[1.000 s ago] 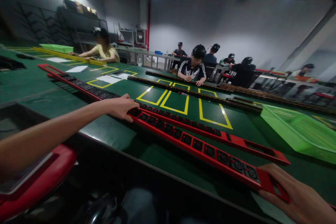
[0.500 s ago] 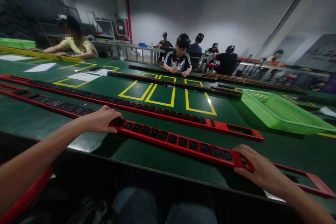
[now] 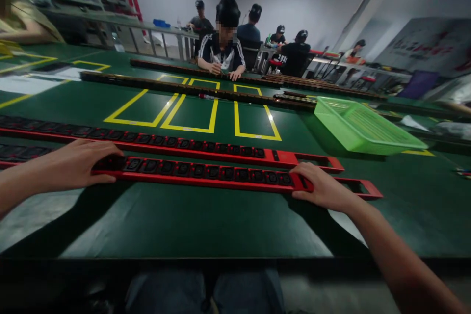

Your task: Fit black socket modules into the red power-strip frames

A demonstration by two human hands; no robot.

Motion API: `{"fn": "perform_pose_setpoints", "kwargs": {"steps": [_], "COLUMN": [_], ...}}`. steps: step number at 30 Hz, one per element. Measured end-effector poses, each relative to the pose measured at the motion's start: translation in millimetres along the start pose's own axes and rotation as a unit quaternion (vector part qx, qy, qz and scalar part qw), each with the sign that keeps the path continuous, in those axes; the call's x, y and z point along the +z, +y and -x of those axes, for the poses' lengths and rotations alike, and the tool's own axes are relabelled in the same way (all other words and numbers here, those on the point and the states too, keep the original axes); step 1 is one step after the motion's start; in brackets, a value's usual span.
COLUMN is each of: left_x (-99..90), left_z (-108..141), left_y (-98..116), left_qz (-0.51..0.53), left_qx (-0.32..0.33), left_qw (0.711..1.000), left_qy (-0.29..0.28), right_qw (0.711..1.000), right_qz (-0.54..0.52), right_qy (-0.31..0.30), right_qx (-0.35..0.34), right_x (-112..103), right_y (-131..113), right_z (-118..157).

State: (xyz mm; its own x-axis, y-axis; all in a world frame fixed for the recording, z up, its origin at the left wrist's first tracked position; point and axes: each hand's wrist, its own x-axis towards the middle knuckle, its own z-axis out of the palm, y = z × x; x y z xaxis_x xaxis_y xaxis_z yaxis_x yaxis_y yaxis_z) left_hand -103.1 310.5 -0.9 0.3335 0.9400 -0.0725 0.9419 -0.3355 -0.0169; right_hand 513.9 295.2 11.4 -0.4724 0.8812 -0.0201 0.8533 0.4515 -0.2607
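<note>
A long red strip (image 3: 206,182) with a row of black sockets lies across the green table, nearest to me. My left hand (image 3: 88,162) grips it at the left, thumb on the near side and fingers over the top. Toward its right end, my right hand (image 3: 312,182) is wrapped round it beside the last socket; a rectangular cutout shows beyond that hand. Just behind, roughly parallel, sits a second red strip (image 3: 285,158) with black sockets, which neither hand holds.
A green basket (image 3: 368,127) stands at the right on the table (image 3: 206,225). Long dark strips (image 3: 257,96) lie farther back, near yellow tape outlines. A person (image 3: 222,41) sits across the table, with others behind. Papers (image 3: 37,84) lie at the left.
The held strip has moved away from the table's near edge, closer to the second strip, with both hands still on it. The camera view has also shifted.
</note>
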Motion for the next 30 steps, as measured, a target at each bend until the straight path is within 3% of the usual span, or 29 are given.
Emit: {"fn": "perform_pose_setpoints", "kwargs": {"steps": [2, 4, 7, 10, 12, 14, 18, 23, 30], "left_x": [-0.1, -4.5, -12.7, -14.5, -10.9, -5.2, 2.8, -0.7, -0.7], "left_z": [-4.7, -15.2, -41.3, -68.7, -79.9, -83.2, -76.2, -69.1, -68.8], "left_y": [10.0, 37.9, 107.8, 182.8, 219.0, 239.7, 247.7, 246.4, 244.8], "left_qz": [0.048, 0.074, 0.076, 0.055, 0.023, -0.012, -0.046, -0.068, -0.056], "left_qx": [0.003, 0.026, 0.089, 0.176, 0.209, 0.217, 0.225, 0.224, 0.218], "left_qw": [0.999, 0.997, 0.993, 0.983, 0.977, 0.974, 0.968, 0.964, 0.963], "left_qy": [-0.009, -0.023, -0.032, -0.002, 0.025, 0.061, 0.103, 0.123, 0.149], "right_qw": [0.999, 0.996, 0.991, 0.98, 0.975, 0.974, 0.977, 0.971, 0.971], "right_qz": [-0.01, -0.02, -0.028, -0.043, -0.043, -0.037, -0.05, -0.085, -0.092], "right_qy": [-0.05, -0.083, -0.12, -0.168, -0.19, -0.19, -0.182, -0.21, -0.205], "right_qx": [-0.013, -0.02, -0.057, -0.094, -0.11, -0.117, -0.096, -0.076, -0.087], "right_x": [-13.1, -28.2, -44.8, -46.7, -41.9, -36.6, -33.6, -36.3, -35.3], "right_y": [-7.5, -17.3, -33.6, -45.2, -46.6, -43.2, -33.5, -33.8, -33.5], "right_z": [-6.6, -19.8, -48.7, -73.7, -80.8, -80.0, -69.9, -67.8, -67.8]}}
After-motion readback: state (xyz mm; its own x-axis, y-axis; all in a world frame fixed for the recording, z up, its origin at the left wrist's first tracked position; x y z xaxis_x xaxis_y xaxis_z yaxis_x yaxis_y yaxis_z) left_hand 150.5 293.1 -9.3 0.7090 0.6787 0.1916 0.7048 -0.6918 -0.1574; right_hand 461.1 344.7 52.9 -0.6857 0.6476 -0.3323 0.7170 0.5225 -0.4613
